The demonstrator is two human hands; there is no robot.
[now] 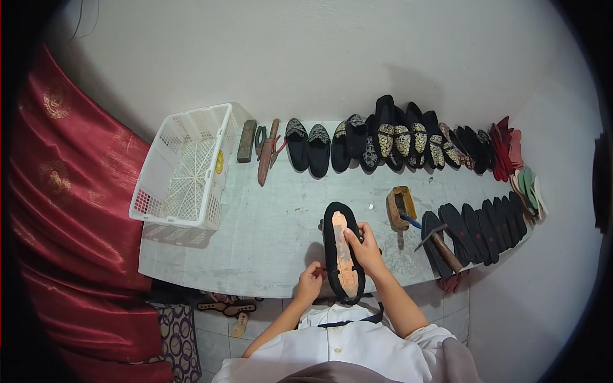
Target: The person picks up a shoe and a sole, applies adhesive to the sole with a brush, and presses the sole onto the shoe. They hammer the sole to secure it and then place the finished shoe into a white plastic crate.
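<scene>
Right hand (365, 247), left hand (311, 281) hold shoe (337, 218) | hammer (446, 253) near | basket (171, 220) apart

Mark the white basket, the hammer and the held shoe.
white basket (185, 173): head view, bare mesh floor.
hammer (446, 253): head view, wooden handle.
held shoe (328, 241): head view, black left edge.

Left hand (311, 279) pinches the left edge of the shoe (336, 219); right hand (364, 246) grips its right edge, forearms converging.

Upturned black shoe (338, 255) shows a tan, possibly leather, underside.
</scene>
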